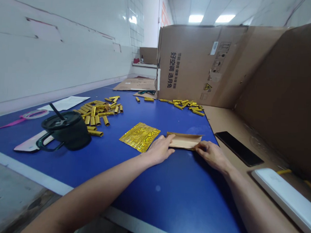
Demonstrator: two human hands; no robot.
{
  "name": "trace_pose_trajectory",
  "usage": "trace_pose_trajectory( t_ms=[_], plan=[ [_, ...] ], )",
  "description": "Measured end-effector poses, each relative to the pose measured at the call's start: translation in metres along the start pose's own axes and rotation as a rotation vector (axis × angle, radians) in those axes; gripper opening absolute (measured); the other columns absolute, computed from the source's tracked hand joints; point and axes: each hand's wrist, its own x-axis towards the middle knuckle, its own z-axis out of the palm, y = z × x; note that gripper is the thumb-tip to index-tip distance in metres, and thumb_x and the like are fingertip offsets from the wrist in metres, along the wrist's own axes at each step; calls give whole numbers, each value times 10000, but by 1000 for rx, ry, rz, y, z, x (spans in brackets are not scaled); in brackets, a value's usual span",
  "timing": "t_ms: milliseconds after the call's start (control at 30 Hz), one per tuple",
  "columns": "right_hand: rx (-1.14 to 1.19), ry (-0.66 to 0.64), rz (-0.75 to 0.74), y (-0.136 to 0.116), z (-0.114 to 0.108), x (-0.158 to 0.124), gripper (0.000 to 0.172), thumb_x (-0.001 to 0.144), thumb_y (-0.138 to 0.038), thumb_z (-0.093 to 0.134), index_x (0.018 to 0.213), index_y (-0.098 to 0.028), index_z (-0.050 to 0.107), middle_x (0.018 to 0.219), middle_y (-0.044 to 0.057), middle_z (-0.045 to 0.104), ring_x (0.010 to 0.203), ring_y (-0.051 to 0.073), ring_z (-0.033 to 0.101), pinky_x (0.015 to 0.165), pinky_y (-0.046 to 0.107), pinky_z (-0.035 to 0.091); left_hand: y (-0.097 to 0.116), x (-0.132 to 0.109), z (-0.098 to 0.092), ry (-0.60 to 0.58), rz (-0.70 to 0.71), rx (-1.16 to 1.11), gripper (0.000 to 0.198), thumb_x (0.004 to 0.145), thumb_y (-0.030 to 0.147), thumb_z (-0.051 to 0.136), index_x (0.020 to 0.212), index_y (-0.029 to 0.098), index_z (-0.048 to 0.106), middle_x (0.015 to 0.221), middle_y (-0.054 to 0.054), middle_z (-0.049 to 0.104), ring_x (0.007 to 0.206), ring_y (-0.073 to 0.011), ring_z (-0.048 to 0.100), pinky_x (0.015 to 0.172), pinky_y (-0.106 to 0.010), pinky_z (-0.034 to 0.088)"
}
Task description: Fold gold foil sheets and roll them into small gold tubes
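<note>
A folded piece of gold foil paper lies on the blue table in front of me, plain brown side up, its far edge standing raised. At its left end, my left hand grips it, index finger over the far corner and thumb near the close edge. The near right corner is pinched by my right hand between thumb and fingers. Just left of my left hand, a flat gold foil sheet rests shiny side up. Small gold paper tubes form a loose pile farther left.
More gold tubes lie by a large cardboard box at the back. A dark lidded mug with a straw stands left, beside white paper and a tape roll. A black phone and white device sit right.
</note>
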Motion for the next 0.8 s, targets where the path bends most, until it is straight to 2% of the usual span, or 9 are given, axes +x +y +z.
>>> trace_pose_trajectory(
  t_ms=[167,267,400,500,633,800],
  plan=[
    [257,-6,105,9,2,3,187,712,-351,488,680,-204,598,644,0,625,611,158,558,581,252,403,-7,6,5,74,-36,-90,421,801,198,463,1218,208,404,1010,-67,572,960,-193,534,825,-315,416],
    [402,-18,123,16,3,4,174,657,-350,541,658,-193,616,611,-5,621,573,146,544,567,248,408,-9,8,4,63,-41,-88,353,805,184,448,1155,211,487,975,-56,593,935,-186,546,820,-316,423],
    [552,-7,175,20,1,4,190,607,-373,581,576,-188,606,538,-8,590,498,128,500,507,245,389,-8,8,0,18,-43,-75,234,806,187,431,954,200,613,844,-40,610,848,-181,569,785,-314,438],
    [631,-19,179,18,0,3,200,584,-383,603,541,-188,591,510,-18,565,471,112,466,495,242,371,-6,7,-3,35,-46,-99,221,788,180,450,936,196,614,842,-34,614,839,-175,567,788,-309,434],
    [697,-77,175,14,1,3,189,568,-356,611,507,-186,556,477,-36,511,443,94,414,474,238,346,-2,5,-3,54,-37,-127,177,785,266,489,883,184,612,848,-34,618,846,-178,559,775,-302,431],
    [721,-98,187,13,0,4,198,554,-352,617,509,-187,517,485,-42,489,443,90,415,472,238,359,0,4,-2,43,-44,-80,135,786,256,490,787,177,599,818,-31,599,803,-177,560,741,-299,430]
  ],
)
